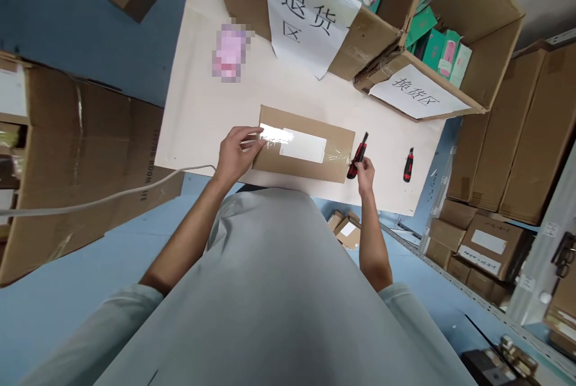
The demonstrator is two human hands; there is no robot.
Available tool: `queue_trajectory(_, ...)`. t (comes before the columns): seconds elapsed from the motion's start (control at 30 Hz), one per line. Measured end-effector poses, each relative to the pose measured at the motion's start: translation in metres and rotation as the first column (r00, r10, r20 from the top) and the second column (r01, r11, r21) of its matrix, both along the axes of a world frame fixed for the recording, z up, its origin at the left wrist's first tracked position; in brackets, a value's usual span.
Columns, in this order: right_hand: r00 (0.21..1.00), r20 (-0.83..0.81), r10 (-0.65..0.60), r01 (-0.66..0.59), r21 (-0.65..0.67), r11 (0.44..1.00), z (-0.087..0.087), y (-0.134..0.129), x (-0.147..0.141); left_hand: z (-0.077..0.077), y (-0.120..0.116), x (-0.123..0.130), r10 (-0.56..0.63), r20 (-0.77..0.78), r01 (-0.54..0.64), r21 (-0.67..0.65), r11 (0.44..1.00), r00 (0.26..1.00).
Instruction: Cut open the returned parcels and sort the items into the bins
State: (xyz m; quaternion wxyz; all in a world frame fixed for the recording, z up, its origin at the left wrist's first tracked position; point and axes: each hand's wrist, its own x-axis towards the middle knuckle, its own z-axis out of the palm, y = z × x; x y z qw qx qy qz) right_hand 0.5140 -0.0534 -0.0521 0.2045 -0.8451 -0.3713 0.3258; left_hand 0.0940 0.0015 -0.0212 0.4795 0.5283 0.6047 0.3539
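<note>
A sealed brown cardboard box (302, 171) lies flat on the white table in front of me. Clear tape runs over its top, and a white label (310, 147) sits in the middle. My left hand (239, 150) rests at the box's left end, its fingers stretched out and touching the edge near the shiny tape. At the box's right end, my right hand (366, 174) grips a red and black utility knife (359, 156) by its lower part. The knife's tip points away from me. Whether the blade is out, I cannot tell.
A second utility knife (408, 165) lies to the right on the table (198, 92). Behind stand two open cartons with paper signs (310, 14) (418, 93), holding small packages. A blurred pink item (231, 53) is at the back left. A white cable (112, 195) crosses on the left.
</note>
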Motion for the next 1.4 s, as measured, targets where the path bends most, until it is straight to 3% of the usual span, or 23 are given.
queue_trajectory(0.13, 0.994, -0.063, 0.088, -0.071, 0.234, 0.970, 0.057, 0.014, -0.009, -0.004, 0.008, -0.007, -0.056, 0.041, 0.057, -0.020, 0.998, 0.998)
queue_trajectory(0.23, 0.967, 0.062, 0.246, -0.254, 0.228, 0.940, 0.100, 0.025, -0.037, -0.009, 0.013, -0.012, -0.084, 0.094, 0.090, -0.060, 0.994, 0.992)
queue_trajectory(0.3, 0.898, 0.144, 0.416, -0.435, 0.149, 0.888, 0.124, 0.033, -0.066, -0.011, 0.015, -0.015, -0.104, 0.127, 0.114, -0.074, 0.991, 0.986)
queue_trajectory(0.37, 0.765, 0.216, 0.606, -0.626, 0.031, 0.779, 0.142, 0.042, -0.099, -0.012, 0.015, -0.017, -0.119, 0.157, 0.132, -0.074, 0.989, 0.980)
queue_trajectory(0.47, 0.505, 0.279, 0.816, -0.807, -0.183, 0.562, 0.157, 0.054, -0.147, -0.013, 0.014, -0.018, -0.132, 0.200, 0.149, -0.071, 0.986, 0.971)
queue_trajectory(0.57, 0.275, 0.282, 0.919, -0.824, -0.423, 0.376, 0.160, 0.066, -0.182, -0.016, 0.014, -0.019, -0.149, 0.242, 0.171, -0.075, 0.982, 0.959)
queue_trajectory(0.67, 0.142, 0.272, 0.952, -0.775, -0.567, 0.278, 0.161, 0.073, -0.201, -0.022, 0.014, -0.018, -0.161, 0.264, 0.182, -0.059, 0.981, 0.951)
queue_trajectory(0.97, 0.046, 0.257, 0.965, -0.671, -0.708, 0.220, 0.171, 0.076, -0.219, -0.031, 0.013, -0.014, -0.158, 0.294, 0.168, -0.007, 0.986, 0.943)
queue_trajectory(1.2, -0.033, 0.266, 0.963, -0.657, -0.732, 0.180, 0.177, 0.075, -0.223, -0.028, 0.016, -0.014, -0.160, 0.302, 0.183, -0.049, 0.982, 0.940)
queue_trajectory(1.4, -0.047, 0.215, 0.975, -0.665, -0.735, 0.130, 0.189, 0.082, -0.231, -0.024, 0.018, -0.015, -0.144, 0.304, 0.179, -0.091, 0.980, 0.942)
